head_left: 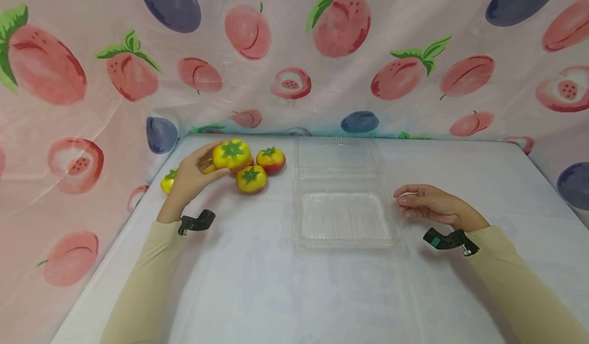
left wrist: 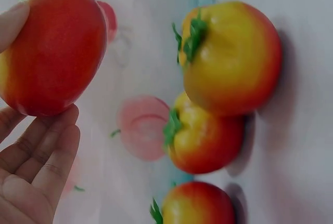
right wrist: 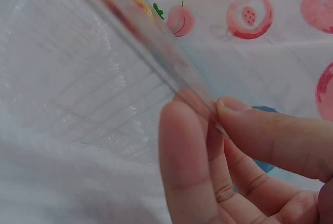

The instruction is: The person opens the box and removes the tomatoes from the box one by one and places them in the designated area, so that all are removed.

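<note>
My left hand (head_left: 188,178) grips a yellow and red tomato (head_left: 231,156) with a green leafy top, raised off the table among other tomatoes. In the left wrist view, the red underside of the held tomato (left wrist: 57,52) faces the camera, with thumb and fingertips around it. Just right of it lie two more tomatoes, one nearer (head_left: 251,179) and one farther back (head_left: 271,160). A clear plastic clamshell box (head_left: 342,243) lies unfolded, its lid (head_left: 340,155) tipped toward the back. My right hand (head_left: 430,204) pinches the box's right edge between thumb and fingers.
Another tomato (head_left: 168,181) sits left of my left wrist, partly hidden. A white cloth (head_left: 257,282) covers the table. Fruit-printed fabric (head_left: 294,37) hangs behind the table and along its left side.
</note>
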`<state>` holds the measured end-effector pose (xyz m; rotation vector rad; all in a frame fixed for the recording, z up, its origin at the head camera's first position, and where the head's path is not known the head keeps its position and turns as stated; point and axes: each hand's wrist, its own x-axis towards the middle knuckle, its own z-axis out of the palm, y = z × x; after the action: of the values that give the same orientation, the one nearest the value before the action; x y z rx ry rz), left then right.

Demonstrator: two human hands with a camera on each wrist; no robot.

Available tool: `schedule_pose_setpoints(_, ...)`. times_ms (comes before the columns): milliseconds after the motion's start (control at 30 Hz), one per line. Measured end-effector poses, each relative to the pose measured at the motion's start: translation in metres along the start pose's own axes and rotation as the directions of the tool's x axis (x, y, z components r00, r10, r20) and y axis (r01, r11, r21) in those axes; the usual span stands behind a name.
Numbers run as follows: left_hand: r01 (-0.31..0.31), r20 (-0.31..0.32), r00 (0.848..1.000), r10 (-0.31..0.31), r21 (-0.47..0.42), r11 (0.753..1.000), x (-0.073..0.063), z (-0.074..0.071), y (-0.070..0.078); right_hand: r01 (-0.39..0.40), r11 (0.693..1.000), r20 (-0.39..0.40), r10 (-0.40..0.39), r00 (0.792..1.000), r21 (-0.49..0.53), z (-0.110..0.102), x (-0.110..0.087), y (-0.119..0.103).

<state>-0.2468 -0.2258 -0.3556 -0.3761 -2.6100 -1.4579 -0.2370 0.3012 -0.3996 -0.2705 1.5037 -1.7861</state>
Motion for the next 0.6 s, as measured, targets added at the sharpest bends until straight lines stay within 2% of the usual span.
schedule_pose_setpoints(267, 0.051, -0.02, 0.999, -0.051, 0.028, 0.998, -0.009, -0.008, -0.013, -0.003, 1.0, -0.007, 0.003, 1.0, -0.008, 0.0, -0.001, 0.0)
schedule_pose_setpoints(600, 0.072, -0.034, 0.997, -0.07, 0.072, 0.995, -0.016, -0.015, -0.034, -0.003, 1.0, -0.006, 0.003, 1.0, -0.025, -0.002, 0.0, 0.001)
